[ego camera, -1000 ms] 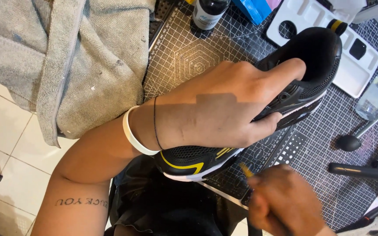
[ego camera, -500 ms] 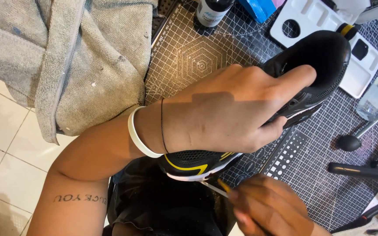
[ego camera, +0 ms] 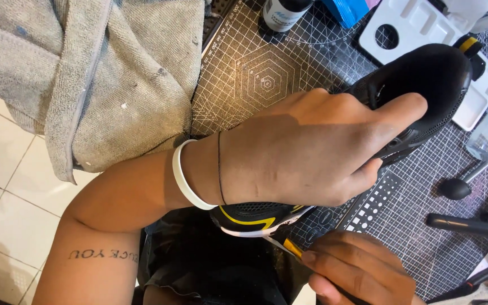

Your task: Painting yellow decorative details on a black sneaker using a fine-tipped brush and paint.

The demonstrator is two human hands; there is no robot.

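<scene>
Since a second earlier, the right hand (ego camera: 362,271) had risen further into view, bringing the yellow-handled brush (ego camera: 288,246) up to the toe of the black sneaker (ego camera: 419,85). Its fingers pinched the brush. Over the cutting mat (ego camera: 266,79), the left hand (ego camera: 312,152) wrapped the sneaker, fingers closed around its upper. A grey towel (ego camera: 114,73) lay beside the mat.

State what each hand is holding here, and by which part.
The left hand grips the black shoe around its middle, fingers over the upper. The right hand pinches a thin brush by its handle, tip at the shoe's toe.
</scene>
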